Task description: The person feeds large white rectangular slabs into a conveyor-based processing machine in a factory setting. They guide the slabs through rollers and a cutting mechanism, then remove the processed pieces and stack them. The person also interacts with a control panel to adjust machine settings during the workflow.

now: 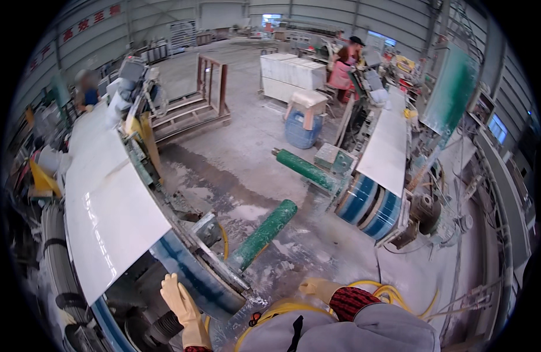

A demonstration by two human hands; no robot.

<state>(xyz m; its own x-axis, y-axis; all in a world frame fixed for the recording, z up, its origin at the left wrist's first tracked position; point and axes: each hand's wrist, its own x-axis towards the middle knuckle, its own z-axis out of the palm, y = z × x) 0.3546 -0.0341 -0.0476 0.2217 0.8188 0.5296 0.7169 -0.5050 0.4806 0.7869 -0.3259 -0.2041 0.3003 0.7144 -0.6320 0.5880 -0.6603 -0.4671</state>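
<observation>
Head view, looking down over a stone-working floor. At the lower centre-left of the frame the person's left hand, in a tan glove, is raised with its fingers extended and held close together; it grips nothing and hovers just above the blue belt end of a conveyor. A dark ribbed hose lies just beside its wrist. On that conveyor, filling the left of the frame, lies a long white slab, its near edge a little up-frame from the left hand and not touching it.

At the lower centre, the right hand, also in a tan glove with a red-and-black cuff, is partly hidden behind the grey sleeve; whether its fingers are spread or curled cannot be told. It sits near a coil of yellow hose on the wet concrete floor.

Between the two machines, at the centre of the frame, two green rollers project from the conveyor frames, the second higher and to the right. On the right a second white slab rests on another line above blue-banded drums.

At the upper centre stand pale stone blocks, a blue barrel and a wooden rack. A co-worker in a pink top stands at the upper right; another person, blurred, at the upper left.
</observation>
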